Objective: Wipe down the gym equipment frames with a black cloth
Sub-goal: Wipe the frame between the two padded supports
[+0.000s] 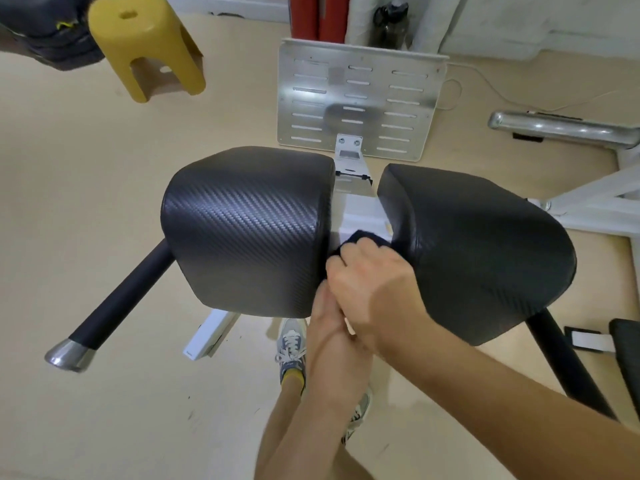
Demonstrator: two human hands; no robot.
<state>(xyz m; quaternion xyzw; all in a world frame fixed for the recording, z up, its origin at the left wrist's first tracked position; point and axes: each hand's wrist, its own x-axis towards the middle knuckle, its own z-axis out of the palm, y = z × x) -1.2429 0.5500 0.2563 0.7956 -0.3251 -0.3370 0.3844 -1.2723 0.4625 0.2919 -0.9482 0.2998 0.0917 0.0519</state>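
— Nearest is the right hand (374, 282). What are its fingers doing?
— Curled over the black cloth (363, 239), bunching it small, probably so it fits the gap and presses on the white frame (356, 209).
— And the left hand (327, 317)?
— Tucked under the right, just short of the frame. Its fingers are hidden, so I cannot tell.
— Further out?
— Left cushion (249, 230) and right cushion (478, 251) flank the frame.
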